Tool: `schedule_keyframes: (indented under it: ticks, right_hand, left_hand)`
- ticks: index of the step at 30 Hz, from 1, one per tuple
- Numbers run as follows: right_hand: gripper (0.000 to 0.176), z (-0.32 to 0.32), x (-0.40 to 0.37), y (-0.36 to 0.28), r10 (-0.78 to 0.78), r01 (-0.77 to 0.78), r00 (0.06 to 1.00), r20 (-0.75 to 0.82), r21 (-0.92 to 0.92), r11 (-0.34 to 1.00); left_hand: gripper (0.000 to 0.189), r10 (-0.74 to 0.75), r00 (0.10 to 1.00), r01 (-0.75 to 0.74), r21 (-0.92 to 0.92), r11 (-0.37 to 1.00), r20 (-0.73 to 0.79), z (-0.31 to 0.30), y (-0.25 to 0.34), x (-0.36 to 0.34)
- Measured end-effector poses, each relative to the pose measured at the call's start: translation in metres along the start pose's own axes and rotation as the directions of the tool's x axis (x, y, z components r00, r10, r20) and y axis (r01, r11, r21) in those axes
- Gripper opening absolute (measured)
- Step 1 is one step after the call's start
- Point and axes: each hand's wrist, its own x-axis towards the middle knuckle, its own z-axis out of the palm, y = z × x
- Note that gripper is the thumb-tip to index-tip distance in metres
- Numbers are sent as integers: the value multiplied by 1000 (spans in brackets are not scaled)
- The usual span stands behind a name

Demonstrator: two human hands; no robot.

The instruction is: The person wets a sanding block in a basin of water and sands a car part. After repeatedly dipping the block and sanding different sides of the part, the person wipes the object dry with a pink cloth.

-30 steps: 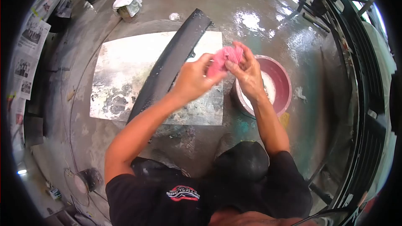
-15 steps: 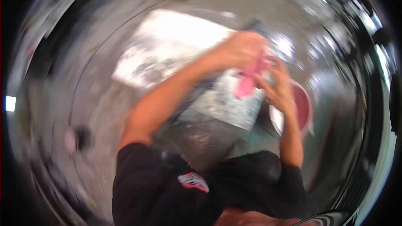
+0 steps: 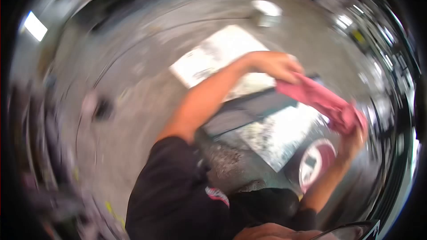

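A pink cloth (image 3: 316, 95) is stretched between my two hands above the floor. My left hand (image 3: 282, 67) is closed on its left end, and my right hand (image 3: 356, 133) grips the bunched right end. Below the cloth lies a flat panel with a speckled, white, shiny surface (image 3: 275, 140). A dark grey strip (image 3: 244, 113) runs between it and another white panel (image 3: 227, 53) farther off. Under my right forearm stands a reddish round bucket (image 3: 327, 158) with something pale inside. Motion blurs the fingers.
A white bucket-like container (image 3: 267, 13) stands farther away on the concrete floor (image 3: 133, 120). A thin cable (image 3: 178, 24) curves across that floor. At the left sits a small dark round object (image 3: 103, 108). Blurred shiny equipment lines the right side.
My hands have moved apart, drawing the bunched pink cloth out into a long strip. My right hand has gone rightward and down. The whole view has turned and shifted.
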Motion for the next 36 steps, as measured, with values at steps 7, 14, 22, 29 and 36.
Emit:
schedule_keyframes:
  ticks: [7, 14, 22, 29, 36]
  right_hand:
    - [36, 52, 2, -20, 198, -260, 965, -174, -746, 613]
    - [41, 40, 6, 21, -14, -156, 958, -288, -558, 815]
    - [52, 49, 28, 15, 156, -391, 920, -361, -802, 450]
    - [41, 57, 24, 23, -20, -313, 941, -337, -894, 320]
    - [14, 8, 2, 6, 434, -447, 894, -114, -287, 847]
  left_hand:
    - [33, -249, 729, -221, -563, 796, -638, 27, 7, 22]
    - [53, -4, 923, 91, 209, 974, -384, 31, -1, 23]
    - [49, -170, 985, 90, -951, 296, 40, 83, -10, 59]
    - [44, -217, 974, 131, -643, 755, -57, 106, -11, 61]
    - [27, -191, 960, -24, -743, 669, -203, 41, -48, 32]
